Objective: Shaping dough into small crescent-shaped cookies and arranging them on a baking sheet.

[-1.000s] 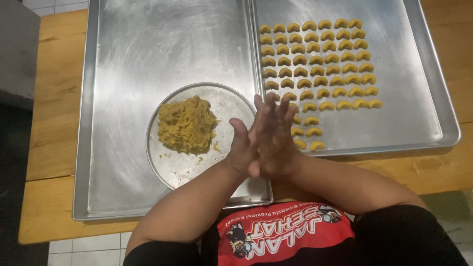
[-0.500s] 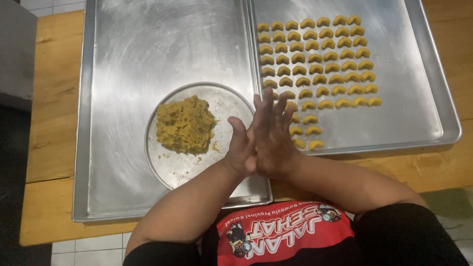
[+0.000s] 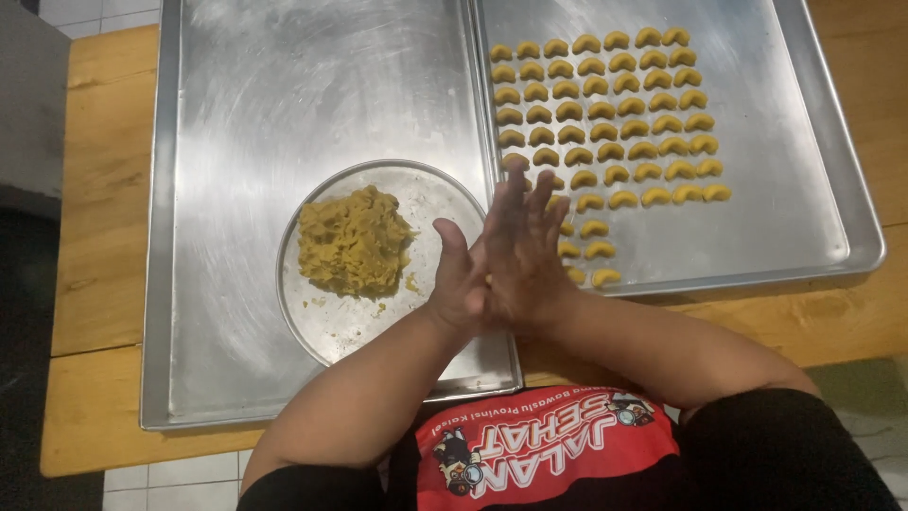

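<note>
Brushed metal trays, crumbly dough, wooden table.

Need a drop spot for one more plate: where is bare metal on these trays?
Free: left tray above the round plate; right tray right of the cookie rows. Crowded: the trays' shared edge, where both hands press together.

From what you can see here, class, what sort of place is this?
Probably a home or small bakery kitchen: metal baking trays on a wooden table, rows of crescent-shaped cookies, and a plate of yellow dough.
</note>
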